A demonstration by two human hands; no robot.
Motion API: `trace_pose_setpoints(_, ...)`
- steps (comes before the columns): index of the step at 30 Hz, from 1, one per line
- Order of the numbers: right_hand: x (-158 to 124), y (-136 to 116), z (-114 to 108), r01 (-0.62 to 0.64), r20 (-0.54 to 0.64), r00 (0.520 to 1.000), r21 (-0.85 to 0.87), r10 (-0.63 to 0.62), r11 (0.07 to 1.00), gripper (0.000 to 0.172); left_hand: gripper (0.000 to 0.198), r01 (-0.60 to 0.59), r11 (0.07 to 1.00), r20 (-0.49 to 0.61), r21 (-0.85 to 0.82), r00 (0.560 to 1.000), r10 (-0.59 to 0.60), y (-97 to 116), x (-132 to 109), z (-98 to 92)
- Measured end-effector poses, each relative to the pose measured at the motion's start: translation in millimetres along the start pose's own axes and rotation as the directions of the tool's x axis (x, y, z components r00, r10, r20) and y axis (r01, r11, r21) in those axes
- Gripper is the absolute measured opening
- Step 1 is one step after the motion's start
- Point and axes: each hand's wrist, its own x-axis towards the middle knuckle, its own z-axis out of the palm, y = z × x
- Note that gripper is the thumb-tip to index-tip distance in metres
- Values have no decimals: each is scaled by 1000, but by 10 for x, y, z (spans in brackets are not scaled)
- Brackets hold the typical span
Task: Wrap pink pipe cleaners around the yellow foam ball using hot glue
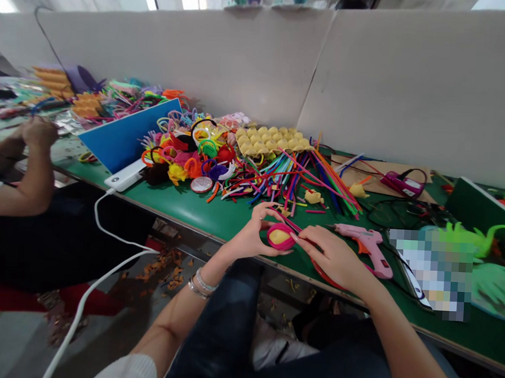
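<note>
In my left hand [254,232] I hold a small yellow egg-carton cup [280,237], its side ringed with magenta pipe cleaner. The fingers and thumb curve around its edge. My right hand [327,255] is closed at the cup's right side, pinching a reddish-pink pipe cleaner [324,275] that trails below the palm. Exactly where the strand meets the cup is hidden by the fingertips. Just right of that hand a pink glue gun [370,243] lies on the green table.
Behind my hands lie loose pipe cleaners [287,174] and a yellow egg carton [272,140]. A blue board [132,135] and white power strip [128,174] stand left, its cable hanging off the edge. A phone [412,279] lies right. Another person's hands [39,132] work far left.
</note>
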Motion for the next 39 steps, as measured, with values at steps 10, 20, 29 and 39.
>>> trace_pose_setpoints(10, -50, 73, -95, 17, 13, 1000, 42, -17, 999, 29, 51, -136, 952, 159, 276, 983, 94, 1, 109, -188)
trace_pose_setpoints(20, -31, -44, -69, -31, 28, 999, 191, 27, 981, 35, 53, 93, 988, 178, -123, 982, -70, -59, 24, -154)
trace_pose_setpoints(29, -61, -47, 49, -61, -44, 997, 171, 70, 983, 34, 60, 90, 977, 167, -196, 984, -57, -87, 3, -90)
trace_pose_setpoints(39, -57, -52, 147, -37, -137, 991, -197, 10, 980, 30, 50, -283, 792, 303, 541, 944, 130, -9, 45, -79)
